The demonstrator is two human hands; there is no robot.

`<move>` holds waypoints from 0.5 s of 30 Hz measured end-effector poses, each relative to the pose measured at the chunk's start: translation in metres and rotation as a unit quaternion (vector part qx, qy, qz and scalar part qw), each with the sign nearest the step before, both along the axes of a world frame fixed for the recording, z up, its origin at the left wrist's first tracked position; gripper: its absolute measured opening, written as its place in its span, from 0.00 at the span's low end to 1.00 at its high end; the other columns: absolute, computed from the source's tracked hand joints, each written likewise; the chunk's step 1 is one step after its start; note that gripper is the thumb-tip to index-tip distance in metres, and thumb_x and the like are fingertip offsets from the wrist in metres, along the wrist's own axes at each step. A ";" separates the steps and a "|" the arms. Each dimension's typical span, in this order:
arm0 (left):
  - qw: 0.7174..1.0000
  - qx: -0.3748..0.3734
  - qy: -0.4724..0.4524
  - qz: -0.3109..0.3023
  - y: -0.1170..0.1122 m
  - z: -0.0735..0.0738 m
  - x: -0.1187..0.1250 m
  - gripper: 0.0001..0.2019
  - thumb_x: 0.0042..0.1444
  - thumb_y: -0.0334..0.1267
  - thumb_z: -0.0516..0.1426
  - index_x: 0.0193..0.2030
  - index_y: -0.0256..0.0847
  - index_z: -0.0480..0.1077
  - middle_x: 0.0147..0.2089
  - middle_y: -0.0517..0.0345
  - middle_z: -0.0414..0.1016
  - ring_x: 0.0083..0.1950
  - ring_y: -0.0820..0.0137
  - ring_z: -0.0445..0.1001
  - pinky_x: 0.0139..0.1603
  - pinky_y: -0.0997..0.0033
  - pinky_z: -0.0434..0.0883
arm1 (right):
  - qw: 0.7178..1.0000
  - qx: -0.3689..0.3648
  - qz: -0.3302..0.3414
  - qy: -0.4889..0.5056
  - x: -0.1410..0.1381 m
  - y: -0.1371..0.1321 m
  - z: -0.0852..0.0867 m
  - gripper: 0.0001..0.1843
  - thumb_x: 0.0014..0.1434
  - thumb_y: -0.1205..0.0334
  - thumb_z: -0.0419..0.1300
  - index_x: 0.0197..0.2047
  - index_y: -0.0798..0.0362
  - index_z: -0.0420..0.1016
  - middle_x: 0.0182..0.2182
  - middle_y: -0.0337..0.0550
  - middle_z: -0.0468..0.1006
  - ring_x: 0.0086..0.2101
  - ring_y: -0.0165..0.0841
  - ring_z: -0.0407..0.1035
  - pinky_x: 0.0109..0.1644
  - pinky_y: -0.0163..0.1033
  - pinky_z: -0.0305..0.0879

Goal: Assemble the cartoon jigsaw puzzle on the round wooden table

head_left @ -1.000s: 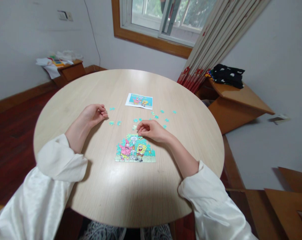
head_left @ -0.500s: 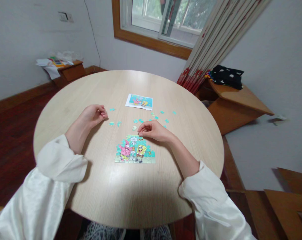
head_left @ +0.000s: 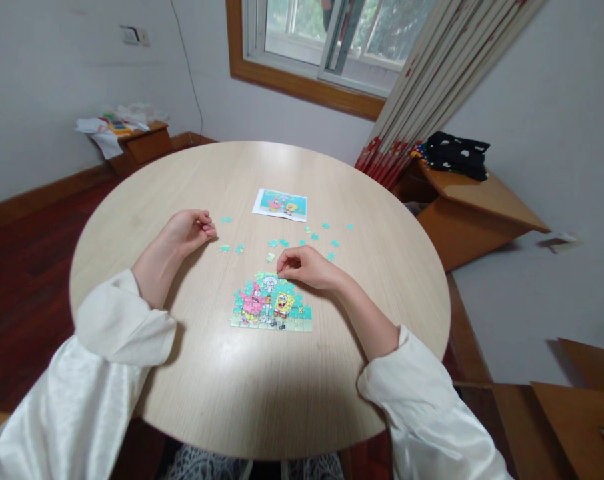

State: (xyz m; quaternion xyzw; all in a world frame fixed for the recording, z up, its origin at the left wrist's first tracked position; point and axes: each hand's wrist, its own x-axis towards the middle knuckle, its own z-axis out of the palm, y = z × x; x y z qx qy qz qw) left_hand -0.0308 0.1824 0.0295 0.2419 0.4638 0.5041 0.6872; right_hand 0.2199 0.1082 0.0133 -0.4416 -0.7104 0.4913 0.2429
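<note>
A partly built cartoon jigsaw puzzle (head_left: 271, 303) lies on the round light wood table (head_left: 262, 373) in front of me. My right hand (head_left: 305, 265) rests at the puzzle's upper right edge, fingers pinched together at the top row; what they hold is too small to make out. My left hand (head_left: 187, 229) lies curled on the table to the left, fingers folded in, apart from the puzzle. Several loose teal pieces (head_left: 281, 243) are scattered beyond the puzzle. A printed reference picture (head_left: 280, 203) lies further back.
A low wooden cabinet (head_left: 469, 207) with a dark dotted cloth (head_left: 456, 153) stands to the right. Striped curtains (head_left: 422, 87) hang beside a window. Another small cabinet with papers (head_left: 127, 137) is at the far left, on a red-brown floor.
My right hand has shifted slightly down and nearer to the puzzle's top edge, its fingers staying pinched. My left hand has stayed where it was.
</note>
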 end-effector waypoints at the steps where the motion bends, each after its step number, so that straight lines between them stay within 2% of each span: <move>1: 1.000 0.000 0.004 0.000 0.000 0.001 0.000 0.13 0.35 0.18 0.48 0.23 0.41 0.58 0.16 0.63 0.56 0.15 0.76 0.55 0.14 0.78 0.56 | 1.000 0.007 0.005 -0.010 0.000 -0.001 0.000 0.04 0.51 0.72 0.61 0.28 0.55 0.72 0.25 0.36 0.72 0.28 0.27 0.65 0.36 0.36 0.61; 5: 1.000 -0.004 0.001 -0.002 -0.001 0.002 -0.001 0.13 0.36 0.18 0.48 0.23 0.41 0.58 0.17 0.63 0.55 0.16 0.76 0.54 0.14 0.78 0.55 | 0.997 0.054 0.021 -0.047 0.000 -0.004 0.001 0.05 0.53 0.74 0.58 0.30 0.56 0.72 0.29 0.38 0.71 0.30 0.28 0.64 0.37 0.37 0.60; 10: 1.000 -0.006 0.006 -0.010 0.002 0.000 -0.003 0.13 0.36 0.18 0.48 0.23 0.41 0.58 0.17 0.63 0.56 0.17 0.75 0.55 0.15 0.77 0.57 | 0.990 0.121 0.026 -0.066 0.003 -0.003 -0.003 0.06 0.52 0.73 0.59 0.33 0.54 0.73 0.33 0.40 0.70 0.34 0.30 0.63 0.42 0.38 0.60; 15: 1.000 0.000 0.004 -0.010 0.004 -0.002 -0.005 0.12 0.35 0.19 0.49 0.22 0.41 0.59 0.17 0.62 0.56 0.17 0.75 0.55 0.15 0.77 0.56 | 0.999 0.046 -0.001 0.006 0.009 0.001 -0.005 0.03 0.56 0.65 0.59 0.36 0.53 0.70 0.31 0.38 0.69 0.32 0.29 0.62 0.39 0.39 0.61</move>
